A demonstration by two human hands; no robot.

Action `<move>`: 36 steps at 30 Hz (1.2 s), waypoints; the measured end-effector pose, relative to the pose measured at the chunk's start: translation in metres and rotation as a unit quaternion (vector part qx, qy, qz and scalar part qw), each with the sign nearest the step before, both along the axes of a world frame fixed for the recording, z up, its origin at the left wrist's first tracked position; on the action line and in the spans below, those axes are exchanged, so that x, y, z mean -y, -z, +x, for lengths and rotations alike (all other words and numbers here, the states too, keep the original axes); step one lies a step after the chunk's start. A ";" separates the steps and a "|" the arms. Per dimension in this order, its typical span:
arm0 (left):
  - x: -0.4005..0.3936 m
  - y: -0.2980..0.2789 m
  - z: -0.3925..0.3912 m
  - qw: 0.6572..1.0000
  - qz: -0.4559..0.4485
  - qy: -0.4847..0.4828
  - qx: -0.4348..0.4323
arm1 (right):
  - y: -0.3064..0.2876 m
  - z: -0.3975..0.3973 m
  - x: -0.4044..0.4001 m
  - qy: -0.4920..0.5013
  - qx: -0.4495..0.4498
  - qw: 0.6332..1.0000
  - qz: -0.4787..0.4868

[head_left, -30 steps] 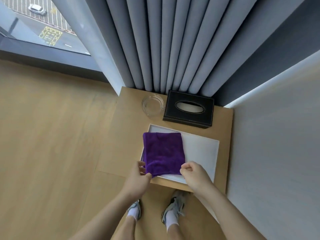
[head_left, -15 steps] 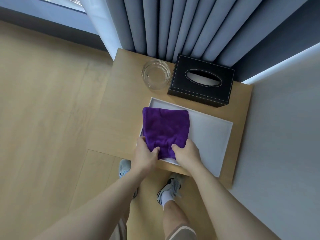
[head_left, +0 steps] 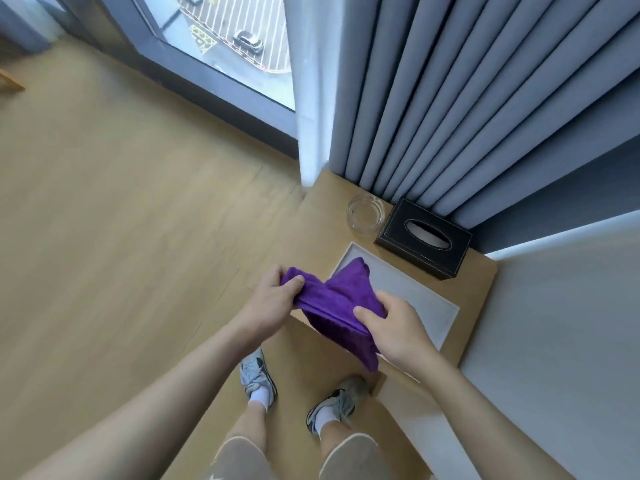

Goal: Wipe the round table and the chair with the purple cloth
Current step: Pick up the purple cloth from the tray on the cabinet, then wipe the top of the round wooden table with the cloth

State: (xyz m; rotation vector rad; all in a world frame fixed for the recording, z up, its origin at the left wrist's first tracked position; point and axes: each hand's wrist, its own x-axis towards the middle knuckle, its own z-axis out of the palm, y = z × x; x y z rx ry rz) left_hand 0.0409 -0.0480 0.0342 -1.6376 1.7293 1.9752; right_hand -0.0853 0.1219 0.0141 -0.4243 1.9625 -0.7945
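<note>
Purple cloth (head_left: pixel 341 306), lying flat in the white tray (head_left: pixel 426 306) a moment ago, is now lifted clear, bunched between both hands. Left hand (head_left: pixel 273 303) pinches its nine o'clock corner; right hand (head_left: pixel 391 330) grips the three o'clock edge. So pickup looks done, wiping not begun. Open floor (head_left: pixel 121 220) spreads toward nine o'clock; curtains (head_left: pixel 450 98) and wall close off twelve to three.

Low wooden side table (head_left: pixel 322 216) stands in the room corner against grey pleated curtains (head_left: pixel 450 98). Clear glass ashtray (head_left: pixel 365 214) near the table's back edge, just beside a black leather tissue box (head_left: pixel 424 239) at the back right corner. White rectangular tray (head_left: pixel 426 306) along the right edge, in front of the tissue box. Light wood floor (head_left: pixel 121 220) on the left. Window (head_left: pixel 235 32) top left, parked car (head_left: pixel 248 40) outside. Grey sneakers (head_left: pixel 258 375), white socks at bottom.
</note>
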 end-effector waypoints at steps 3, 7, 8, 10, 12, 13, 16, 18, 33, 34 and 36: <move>0.008 -0.052 0.027 0.998 -0.016 -0.048 -0.028 | -0.047 0.015 0.021 -0.036 -0.015 0.998 -0.038; 0.022 -0.095 0.073 0.992 -0.049 -0.107 -0.055 | -0.097 0.049 0.072 -0.085 -0.032 0.992 -0.090; 0.028 -0.102 0.086 0.990 -0.057 -0.113 -0.060 | -0.106 0.059 0.087 -0.099 -0.041 0.989 -0.099; 0.044 -0.113 0.116 0.988 -0.073 -0.121 -0.065 | -0.122 0.082 0.117 -0.123 -0.059 0.983 -0.120; 0.066 -0.121 0.148 0.985 -0.086 -0.131 -0.066 | -0.135 0.107 0.149 -0.139 -0.072 0.979 -0.132; 0.079 -0.126 0.164 0.984 -0.093 -0.139 -0.064 | -0.141 0.120 0.164 -0.142 -0.074 0.978 -0.135; 0.119 -0.138 0.212 0.979 -0.103 -0.164 -0.056 | -0.155 0.161 0.211 -0.128 -0.040 0.981 -0.143; 0.145 -0.145 0.240 0.976 -0.114 -0.179 -0.058 | -0.165 0.189 0.240 -0.111 -0.001 0.981 -0.159; 0.305 -0.195 0.339 0.890 -0.294 -0.335 -0.094 | -0.215 0.256 0.425 -0.158 -0.036 0.938 -0.307; 0.317 -0.194 0.338 0.883 -0.306 -0.347 -0.083 | -0.215 0.254 0.440 -0.160 -0.029 0.935 -0.315; 0.345 -0.192 0.336 0.875 -0.292 -0.373 -0.094 | -0.210 0.248 0.474 -0.166 0.012 0.934 -0.316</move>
